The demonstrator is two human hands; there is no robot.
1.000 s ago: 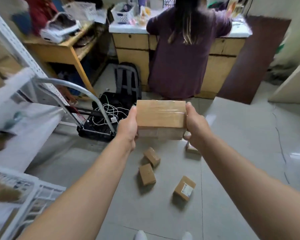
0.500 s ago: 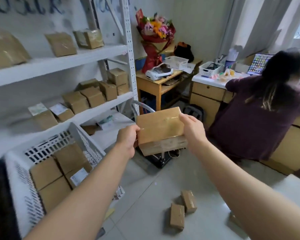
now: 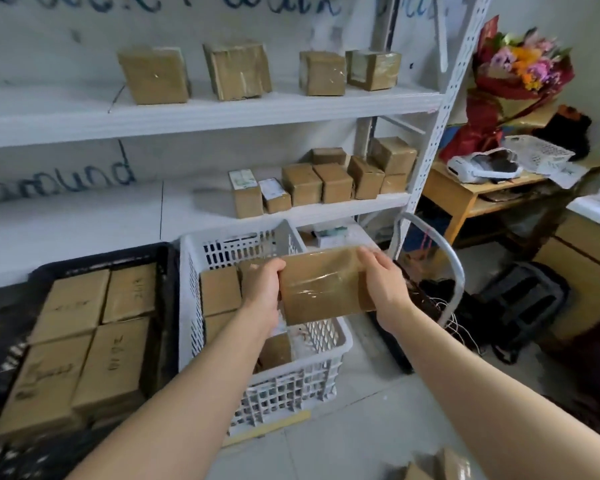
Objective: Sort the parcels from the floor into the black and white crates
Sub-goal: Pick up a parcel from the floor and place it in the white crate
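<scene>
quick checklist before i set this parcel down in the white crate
1. Hold: left hand and right hand grip the taped parcel by its two ends: ok.
2. Position: the parcel hangs over the right side of the white crate: ok.
3. Free space right under it: hidden by the parcel: cannot tell.
4. Correct crate for this parcel: no readable label: cannot tell.
5. Black crate as fallback: its top layer is covered with boxes: not ok.
</scene>
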